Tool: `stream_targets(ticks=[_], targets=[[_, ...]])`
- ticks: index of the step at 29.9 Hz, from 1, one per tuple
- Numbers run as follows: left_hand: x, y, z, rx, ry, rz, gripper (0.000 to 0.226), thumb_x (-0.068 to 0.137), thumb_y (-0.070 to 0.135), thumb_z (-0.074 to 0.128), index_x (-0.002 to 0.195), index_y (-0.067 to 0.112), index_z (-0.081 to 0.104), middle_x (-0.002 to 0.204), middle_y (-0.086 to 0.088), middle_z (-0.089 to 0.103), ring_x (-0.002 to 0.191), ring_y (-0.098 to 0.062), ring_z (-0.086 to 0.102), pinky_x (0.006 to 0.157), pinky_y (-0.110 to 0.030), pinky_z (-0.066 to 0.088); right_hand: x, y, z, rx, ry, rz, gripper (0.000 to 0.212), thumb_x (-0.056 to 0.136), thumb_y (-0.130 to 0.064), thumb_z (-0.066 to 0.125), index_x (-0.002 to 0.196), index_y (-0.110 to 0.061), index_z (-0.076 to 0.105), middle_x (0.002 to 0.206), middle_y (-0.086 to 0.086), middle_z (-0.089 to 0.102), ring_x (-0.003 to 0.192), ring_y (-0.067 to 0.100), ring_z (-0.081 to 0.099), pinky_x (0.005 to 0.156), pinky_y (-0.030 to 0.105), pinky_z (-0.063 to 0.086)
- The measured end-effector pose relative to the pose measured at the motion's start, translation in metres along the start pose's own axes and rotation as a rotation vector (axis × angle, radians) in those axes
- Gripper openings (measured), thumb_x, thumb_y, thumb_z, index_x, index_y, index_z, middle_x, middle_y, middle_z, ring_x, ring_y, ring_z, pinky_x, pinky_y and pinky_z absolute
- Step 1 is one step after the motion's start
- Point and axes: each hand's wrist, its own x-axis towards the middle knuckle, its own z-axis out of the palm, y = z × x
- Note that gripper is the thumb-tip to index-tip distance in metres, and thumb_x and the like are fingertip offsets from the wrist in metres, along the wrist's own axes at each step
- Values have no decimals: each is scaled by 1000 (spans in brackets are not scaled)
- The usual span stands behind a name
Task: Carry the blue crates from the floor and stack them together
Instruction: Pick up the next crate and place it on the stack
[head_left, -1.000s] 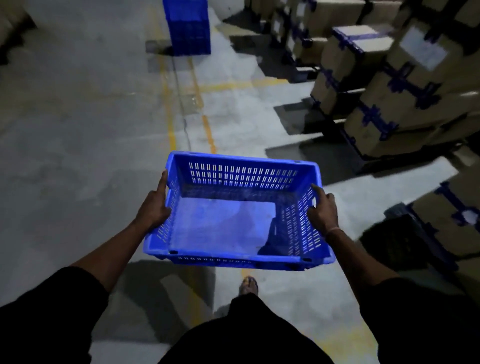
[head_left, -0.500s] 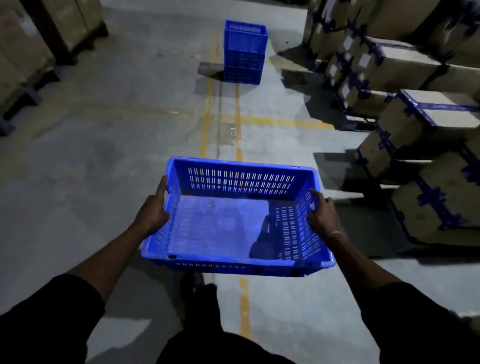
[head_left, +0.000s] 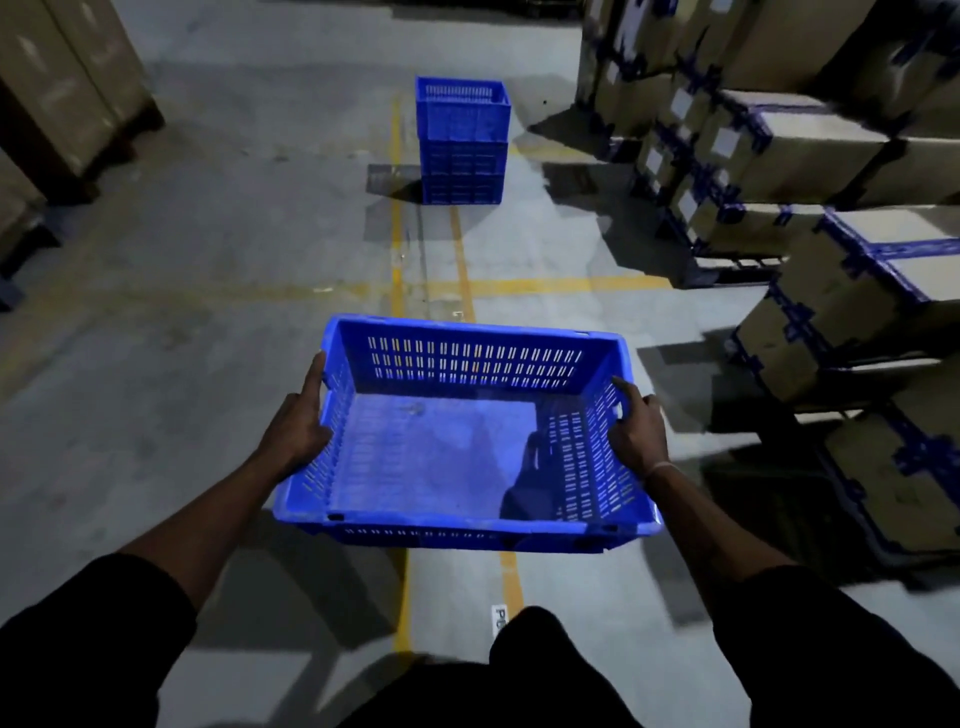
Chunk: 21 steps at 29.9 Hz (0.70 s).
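Note:
An empty blue slotted crate (head_left: 441, 457) is held level in front of me above the floor. My left hand (head_left: 298, 421) grips its left rim, thumb on top and fingers hidden under the side. My right hand (head_left: 636, 431) grips the right rim the same way. Straight ahead on the concrete stands a stack of blue crates (head_left: 462, 140), three high as far as I can tell, beside the yellow floor lines.
Pallets of cardboard boxes bound with blue tape (head_left: 810, 156) line the right side of the aisle. Tall cartons on pallets (head_left: 67, 93) stand at the left. Yellow lines (head_left: 397, 249) run along the grey floor between them. My legs show at the bottom edge.
The view has swung from right to straight down the aisle, and the stack of crates has moved to the centre. The held crate and both hands keep their grip.

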Motion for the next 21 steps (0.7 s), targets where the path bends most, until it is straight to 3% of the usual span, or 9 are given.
stream_targets(ticks=[8,12,16,21], targets=[[196,25,-1,34,-3,26,121,79,5,65,150,53,-20,77,-15,57,60,-32,60,52,-37,45,189,-30,26,33,9,17,63,90,-1,51,148,-25,44,116,14,46,82,29,55,75,34,46],[293,45,-2,53,25,0,120,79,4,66,152,50,-18,79,-15,57,61,-32,60,53,-40,47,295,-53,31,49,-7,12,66,88,4,48,147,-25,45,109,10,41,78,30,53,77,45,56],[382,70,-20,11,43,-15,115,81,1,63,155,46,-13,79,-17,57,61,-34,60,52,-38,45,401,-91,24,17,-15,-24,64,87,3,50,147,-21,46,108,10,40,78,28,50,79,34,46],[491,77,-38,-31,75,-44,117,81,2,63,152,52,-15,85,-17,58,65,-35,61,56,-42,48,519,-137,29,-28,-34,-80,62,89,1,54,147,-18,46,106,11,40,78,27,46,76,32,38]])
